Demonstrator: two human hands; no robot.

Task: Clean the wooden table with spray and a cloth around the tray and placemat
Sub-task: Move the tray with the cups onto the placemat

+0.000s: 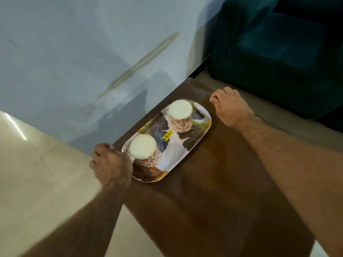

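A glossy oblong tray [185, 138] with a leaf pattern and a yellow price sticker lies on the dark wooden table [213, 191], close to its far-left edge. Two floral cups stand upside down on it, one at the far end [181, 115] and one at the near end [145, 151]. My left hand [111, 164] grips the tray's near-left end. My right hand [232, 106] rests on the table just beyond the tray's far-right end, its fingers curled with nothing seen in them. No spray bottle, cloth or placemat is in view.
A pale blue wall [83, 62] runs along the table's far-left side. A dark teal sofa [278, 52] stands beyond the far-right corner. Cream floor tiles [37, 173] lie to the left. The table surface nearer to me shows bare wood.
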